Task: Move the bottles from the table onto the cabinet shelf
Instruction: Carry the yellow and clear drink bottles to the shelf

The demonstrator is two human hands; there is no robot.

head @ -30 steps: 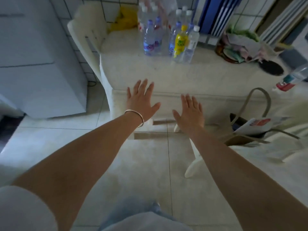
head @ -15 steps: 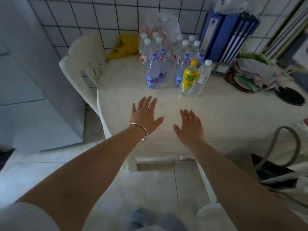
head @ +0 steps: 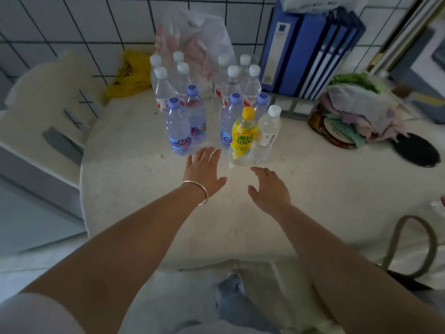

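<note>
Several plastic bottles stand upright in a cluster at the back middle of the pale table. Nearest are a blue-capped water bottle, a yellow drink bottle and a clear white-capped bottle. More blue-capped and white-capped bottles stand behind them. My left hand, with a bracelet at the wrist, hovers flat with straight fingers just in front of the blue-capped bottle. My right hand is spread flat a little short of the yellow bottle. Neither hand holds anything. No cabinet shelf is visible.
Blue binders lean on the tiled wall at the back right. A pile of cloths and a black disc lie to the right. A white chair stands left of the table, a yellow bag behind it, a bag strap at right.
Both hands have moved forward over the table toward the bottles, and my view has come closer and lower over the table. Both hands stay empty.
</note>
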